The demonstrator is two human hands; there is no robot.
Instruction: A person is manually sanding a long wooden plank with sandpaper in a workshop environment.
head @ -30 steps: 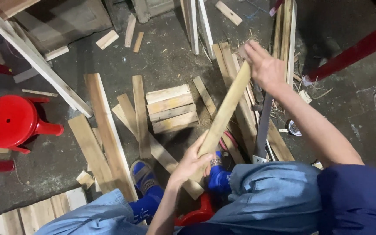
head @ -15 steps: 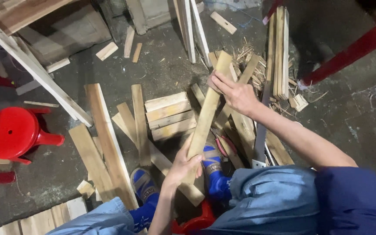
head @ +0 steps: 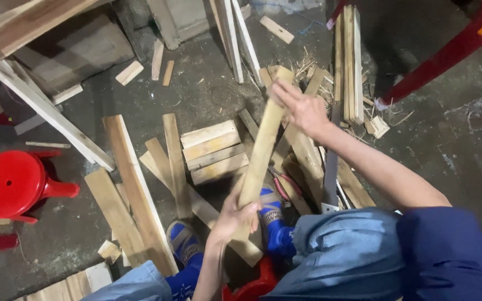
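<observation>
Head view: I look straight down at a concrete floor [head: 453,139] strewn with wood offcuts; both of my hands are on one wooden slat [head: 263,146].
Slat position: it runs from about 6 o'clock near my knees up to 12 o'clock, tilted slightly right, raised above the pile on the floor.
Left hand [head: 231,216]: grip clamped around the lower end of the slat, fingers wrapped over its face.
Right hand [head: 302,108]: grip closed over the upper end, palm on top, forearm coming in from 4 o'clock.
Reason for hold: I judge that one hand at each end keeps the long, narrow piece steady and clear of the loose wood beneath it.
Stacked boards [head: 214,151]: four short pale pieces lie side by side at 9 o'clock of the slat, near it, flat on the floor.
Long planks [head: 140,192]: several lie fanned out at 8 o'clock, overlapping each other.
Upright strips [head: 348,64]: a bundle of thin pale strips lies at 1 o'clock, beyond my right hand.
Pliers [head: 283,184]: red-handled, on the floor at 4 o'clock of the slat's lower half, partly hidden.
Red stool [head: 12,184]: round plastic seat at far 9 o'clock, well apart from the work.
Feet: blue socks in sandals [head: 184,242] at 6 o'clock, planted among the planks.
Packages, labels, signs: none legible in this view.
</observation>
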